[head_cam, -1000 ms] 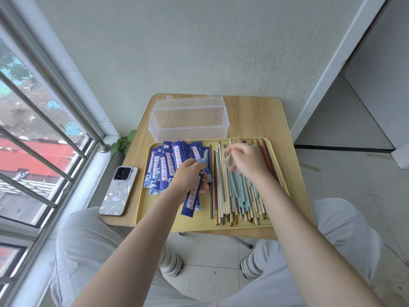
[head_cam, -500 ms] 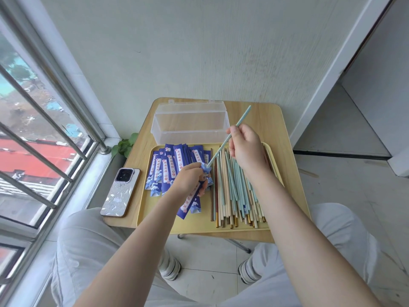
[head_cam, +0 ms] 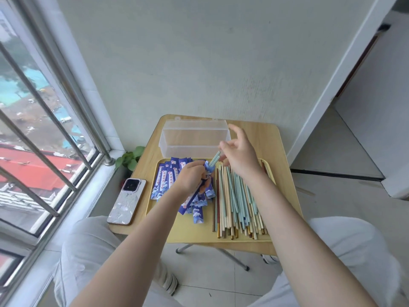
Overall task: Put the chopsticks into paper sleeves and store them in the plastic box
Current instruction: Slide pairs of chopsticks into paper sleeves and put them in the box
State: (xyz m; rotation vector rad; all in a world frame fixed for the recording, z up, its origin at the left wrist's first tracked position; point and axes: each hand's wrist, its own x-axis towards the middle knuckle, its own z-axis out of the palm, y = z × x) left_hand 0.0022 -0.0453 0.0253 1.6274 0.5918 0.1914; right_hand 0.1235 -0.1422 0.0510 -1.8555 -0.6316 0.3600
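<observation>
Our left hand (head_cam: 192, 178), near the middle of the frame, grips a blue printed paper sleeve (head_cam: 200, 189) with fingers curled round its upper part, while our right hand (head_cam: 240, 155) sits just above and to the right of it with the fingers spread and loosely lifted; the thumb and forefinger seem to be at the top of a pair of pale blue-green chopsticks (head_cam: 214, 160), though we cannot tell whether they still pinch it or only push. Half a second ago that pair stood high and slanted toward the upper right with only its tip at the sleeve's mouth — now just a short stub shows above the paper, so we judge the insertion nearly finished and the storing step next. The sleeve looks thin and crinkly, its mouth crumpled where we hold it; the sticks are slim, straight and smooth. More flat blue sleeves (head_cam: 168, 180) lie fanned on the left of the shallow yellow plastic tray (head_cam: 190, 231), and a loose heap of chopsticks (head_cam: 238, 202) in blue-green, cream and dark red-brown, some with gold ends, fills its right side. Beyond the tray, toward the wall, the clear rectangular plastic box (head_cam: 193, 138) stands open on the light wooden table (head_cam: 263, 138), apparently holding nothing yet. A phone in a marbled white case (head_cam: 128, 200) lies at the table's left edge.
</observation>
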